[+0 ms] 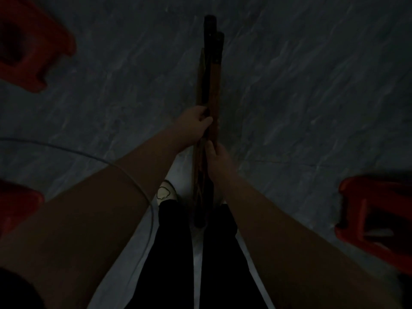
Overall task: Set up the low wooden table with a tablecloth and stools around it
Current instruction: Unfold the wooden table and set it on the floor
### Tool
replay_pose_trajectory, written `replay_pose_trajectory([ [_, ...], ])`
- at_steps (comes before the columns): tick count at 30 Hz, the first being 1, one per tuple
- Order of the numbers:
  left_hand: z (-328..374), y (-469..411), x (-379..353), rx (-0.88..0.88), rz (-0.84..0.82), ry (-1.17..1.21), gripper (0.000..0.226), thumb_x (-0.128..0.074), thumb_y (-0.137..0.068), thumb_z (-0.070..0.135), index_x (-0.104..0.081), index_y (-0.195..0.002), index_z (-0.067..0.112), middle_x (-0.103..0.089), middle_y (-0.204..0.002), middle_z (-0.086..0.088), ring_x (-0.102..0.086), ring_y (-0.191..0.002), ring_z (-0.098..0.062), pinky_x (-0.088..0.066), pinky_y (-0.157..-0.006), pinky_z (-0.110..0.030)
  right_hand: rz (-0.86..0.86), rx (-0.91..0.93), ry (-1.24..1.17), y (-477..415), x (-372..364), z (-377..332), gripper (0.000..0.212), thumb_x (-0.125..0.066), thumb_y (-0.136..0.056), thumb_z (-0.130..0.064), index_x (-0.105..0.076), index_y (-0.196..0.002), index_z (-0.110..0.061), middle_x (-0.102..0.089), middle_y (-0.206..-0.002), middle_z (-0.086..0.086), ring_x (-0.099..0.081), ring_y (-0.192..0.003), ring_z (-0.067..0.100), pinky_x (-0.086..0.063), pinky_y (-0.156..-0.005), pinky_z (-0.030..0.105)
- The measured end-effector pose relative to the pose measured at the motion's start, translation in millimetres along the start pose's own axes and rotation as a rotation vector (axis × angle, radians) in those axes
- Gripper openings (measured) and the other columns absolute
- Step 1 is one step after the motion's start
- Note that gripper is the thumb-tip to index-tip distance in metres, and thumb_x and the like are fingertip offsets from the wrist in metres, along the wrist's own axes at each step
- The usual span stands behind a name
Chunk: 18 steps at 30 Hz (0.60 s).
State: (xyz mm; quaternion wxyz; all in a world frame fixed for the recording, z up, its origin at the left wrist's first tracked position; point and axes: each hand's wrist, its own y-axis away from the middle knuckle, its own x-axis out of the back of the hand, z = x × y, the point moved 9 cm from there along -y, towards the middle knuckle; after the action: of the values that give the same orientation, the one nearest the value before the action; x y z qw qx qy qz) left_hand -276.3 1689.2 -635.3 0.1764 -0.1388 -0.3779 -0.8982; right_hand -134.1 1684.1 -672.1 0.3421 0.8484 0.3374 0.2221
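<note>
Two hands meet in the middle of the head view, both closed round a folded wooden bench (213,72) that is seen edge-on as a narrow brown and black bundle. The left hand (196,121) grips it from the left side, with its fingers (206,120) curled over the edge. The right hand (215,157) grips it just below, nearer the body, with the thumb lying along the wood. The two hands sit close together, almost touching. The bench runs straight away from the person, its near end between the legs in black trousers (174,253) and its dark far end out over the grey marbled floor (312,85). The light is too dim to tell whether either end touches the floor.

Three red stools stand well apart from the bench: one red stool (33,47) at the upper left, another stool (15,204) at the left edge, partly hidden by the left forearm, and a third stool (374,219) at the right. A thin cable (133,181) curves across the left forearm. One pale shoe (166,192) shows beside the bench's near end.
</note>
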Motion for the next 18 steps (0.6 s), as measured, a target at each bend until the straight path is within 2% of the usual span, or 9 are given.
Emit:
replay_pose_trajectory([
  [2, 2, 1, 0, -0.032, 0.031, -0.061, 0.034, -0.05, -0.102, 0.024, -0.058, -0.132, 0.011, -0.066, -0.125, -0.011, -0.062, -0.114, -0.026, -0.046, -0.093, -0.029, -0.002, -0.005, -0.026, -6, 2, 7, 0.018, -0.044, -0.105, -0.03, -0.059, -0.102, -0.02, -0.058, -0.077, -0.012, -0.057, -0.054, -0.013, -0.038, -0.045, 0.004],
  [5, 0, 1, -2, -0.064, 0.059, -0.074, 0.043, -0.053, -0.101, 0.023, -0.051, -0.142, 0.01, -0.059, -0.137, -0.011, -0.056, -0.124, -0.023, -0.042, -0.102, -0.028, -0.03, -0.01, -0.078, -2, 3, 2, 0.02, -0.048, -0.104, -0.024, -0.059, -0.111, -0.01, -0.063, -0.079, -0.003, -0.06, -0.053, -0.009, -0.043, -0.049, 0.008],
  [9, -13, 8, -4, -0.06, 0.053, -0.048, 0.048, -0.052, -0.101, 0.025, -0.044, -0.147, 0.012, -0.055, -0.142, -0.012, -0.054, -0.128, -0.024, -0.043, -0.109, -0.039, -0.062, 0.007, -0.035, -2, 3, 0, 0.025, -0.052, -0.101, -0.026, -0.057, -0.121, -0.012, -0.068, -0.095, -0.001, -0.068, -0.074, -0.002, -0.052, -0.063, 0.019],
  [11, -20, 16, -3, -0.066, 0.055, -0.086, 0.048, -0.05, -0.101, 0.028, -0.044, -0.147, 0.016, -0.056, -0.141, -0.009, -0.054, -0.128, -0.023, -0.043, -0.109, -0.041, -0.052, 0.023, 0.013, -1, 6, -1, 0.032, -0.054, -0.099, -0.026, -0.055, -0.127, -0.01, -0.067, -0.11, 0.007, -0.068, -0.096, 0.014, -0.056, -0.081, 0.034],
  [13, -26, 29, -1, -0.063, 0.047, -0.139, 0.048, -0.047, -0.101, 0.033, -0.042, -0.148, 0.023, -0.055, -0.142, -0.007, -0.054, -0.127, -0.022, -0.043, -0.109, -0.04, -0.034, 0.041, 0.083, 3, 13, -6, 0.038, -0.055, -0.098, -0.023, -0.053, -0.134, -0.008, -0.063, -0.123, 0.013, -0.062, -0.11, 0.026, -0.051, -0.095, 0.043],
  [15, -27, 50, 1, -0.101, 0.038, -0.186, 0.049, -0.044, -0.101, 0.034, -0.039, -0.148, 0.027, -0.056, -0.141, -0.008, -0.055, -0.125, -0.025, -0.043, -0.108, -0.038, -0.011, 0.061, 0.153, 11, 24, -11, 0.038, -0.055, -0.097, -0.021, -0.053, -0.134, -0.013, -0.063, -0.124, 0.008, -0.061, -0.112, 0.023, -0.05, -0.096, 0.039],
  [18, -26, 91, 11, -0.17, 0.095, -0.3, 0.054, -0.042, -0.095, 0.033, -0.042, -0.147, 0.02, -0.056, -0.138, -0.015, -0.054, -0.123, -0.031, -0.039, -0.107, -0.038, 0.0, 0.104, 0.302, 33, 48, -23, 0.035, -0.054, -0.095, -0.02, -0.056, -0.13, -0.021, -0.06, -0.111, -0.005, -0.058, -0.101, 0.012, -0.043, -0.083, 0.024],
])
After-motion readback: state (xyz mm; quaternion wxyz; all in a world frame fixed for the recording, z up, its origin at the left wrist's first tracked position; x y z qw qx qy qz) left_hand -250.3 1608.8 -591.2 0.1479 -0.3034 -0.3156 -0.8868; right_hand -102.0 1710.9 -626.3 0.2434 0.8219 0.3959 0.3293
